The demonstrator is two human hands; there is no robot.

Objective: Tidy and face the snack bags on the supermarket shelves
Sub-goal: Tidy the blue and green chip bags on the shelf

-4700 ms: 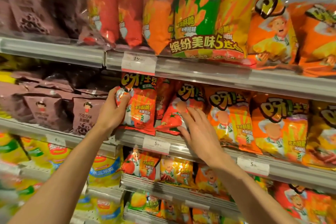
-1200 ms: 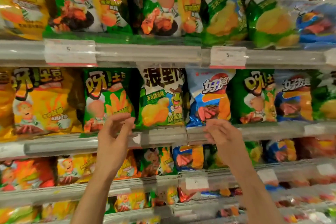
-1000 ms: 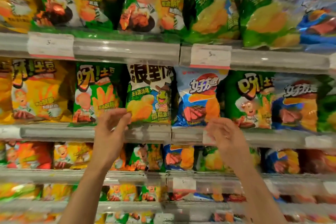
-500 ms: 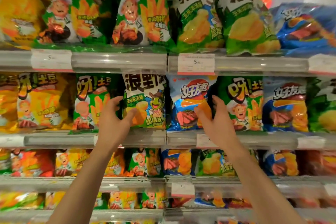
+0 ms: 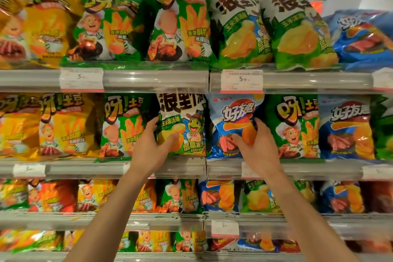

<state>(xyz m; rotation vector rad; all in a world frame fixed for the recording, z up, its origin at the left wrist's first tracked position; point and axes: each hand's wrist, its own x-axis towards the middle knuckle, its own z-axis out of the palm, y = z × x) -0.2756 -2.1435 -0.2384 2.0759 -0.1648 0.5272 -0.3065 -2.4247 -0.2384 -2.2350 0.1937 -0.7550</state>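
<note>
**Two hands on two bags, middle shelf**

The person reaches up with both arms to the middle shelf's clear plastic front rail. The left hand curls round the lower left edge of a green-and-white glossy puffed snack bag with a cartoon frog, thumb across the front and fingers tucked behind the side. The right hand cups the lower right of the blue-and-white glossy chip bag just beside it, thumb on the printed face and fingers wrapped round the edge. Both bags stand upright on the shelf, touching each other, with a green fries bag with a chef figure on the left and another green chef bag on the right.

These look like light, air-filled foil pillows: soft, slippery, and crackly, with brittle contents. I would judge a squeeze in the belly risks crushing the chips, so holding low at the side seams and nudging seems best. A firm shove could topple the neighbours, since nothing but the rail holds them.
</note>
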